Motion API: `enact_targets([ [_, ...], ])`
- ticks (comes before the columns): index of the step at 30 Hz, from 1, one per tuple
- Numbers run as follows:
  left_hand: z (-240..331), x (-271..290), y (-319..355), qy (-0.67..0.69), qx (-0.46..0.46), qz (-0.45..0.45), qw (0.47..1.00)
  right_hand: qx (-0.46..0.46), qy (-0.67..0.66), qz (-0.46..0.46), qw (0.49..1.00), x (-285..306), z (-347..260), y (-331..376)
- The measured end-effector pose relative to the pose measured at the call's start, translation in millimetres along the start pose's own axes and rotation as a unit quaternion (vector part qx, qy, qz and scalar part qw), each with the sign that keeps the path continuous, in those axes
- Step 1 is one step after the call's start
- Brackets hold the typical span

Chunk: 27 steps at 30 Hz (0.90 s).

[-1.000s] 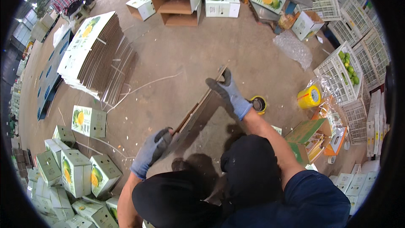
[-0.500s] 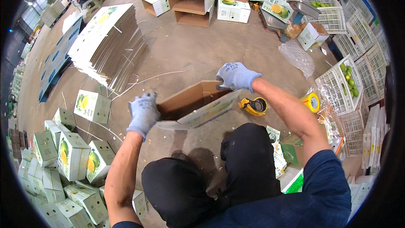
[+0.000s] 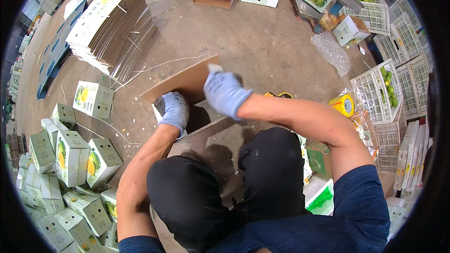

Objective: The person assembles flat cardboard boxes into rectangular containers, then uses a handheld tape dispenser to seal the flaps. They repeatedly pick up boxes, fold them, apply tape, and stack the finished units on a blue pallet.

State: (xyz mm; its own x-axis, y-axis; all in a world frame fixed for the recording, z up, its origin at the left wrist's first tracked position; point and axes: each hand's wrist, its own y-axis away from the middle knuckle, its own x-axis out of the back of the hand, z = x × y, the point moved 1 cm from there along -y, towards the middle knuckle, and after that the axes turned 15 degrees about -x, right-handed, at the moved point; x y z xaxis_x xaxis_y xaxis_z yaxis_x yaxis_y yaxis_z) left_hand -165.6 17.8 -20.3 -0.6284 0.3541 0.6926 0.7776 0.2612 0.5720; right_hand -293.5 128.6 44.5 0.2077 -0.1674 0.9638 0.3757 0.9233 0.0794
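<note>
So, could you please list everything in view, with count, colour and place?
open carton: 1, brown, centre
tape roll: 1, yellow, right
partly hidden object: 1, yellow, right of centre
carton stack: 1, white, upper left
pallet: 1, blue, left
printed boxes: many, white, lower left and top
crates: several, white, right
fruit: many, green, in crates
bubble wrap: 1, clear, upper right
cardboard box: 1, green, lower right
left hand: 1, blue glove, at carton
right hand: 1, blue glove, over carton
knees: 2, black, below
</note>
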Motion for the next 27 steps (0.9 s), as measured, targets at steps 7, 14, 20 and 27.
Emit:
enact_targets([
  [7,-6,22,100,0.398,0.066,0.199,0.893,0.117,-0.052,-0.104,0.986,-49,-22,-39],
  [14,-13,-5,69,0.313,0.012,0.288,0.905,-0.029,-0.513,-0.217,0.830,-41,74,-27],
  [20,-11,-18,42,0.189,-0.038,0.459,0.867,-0.120,-0.598,-0.157,0.777,-96,51,18],
  [27,-113,16,10,0.377,0.006,0.256,0.890,-0.178,-0.702,-0.123,0.679,-128,37,20],
])
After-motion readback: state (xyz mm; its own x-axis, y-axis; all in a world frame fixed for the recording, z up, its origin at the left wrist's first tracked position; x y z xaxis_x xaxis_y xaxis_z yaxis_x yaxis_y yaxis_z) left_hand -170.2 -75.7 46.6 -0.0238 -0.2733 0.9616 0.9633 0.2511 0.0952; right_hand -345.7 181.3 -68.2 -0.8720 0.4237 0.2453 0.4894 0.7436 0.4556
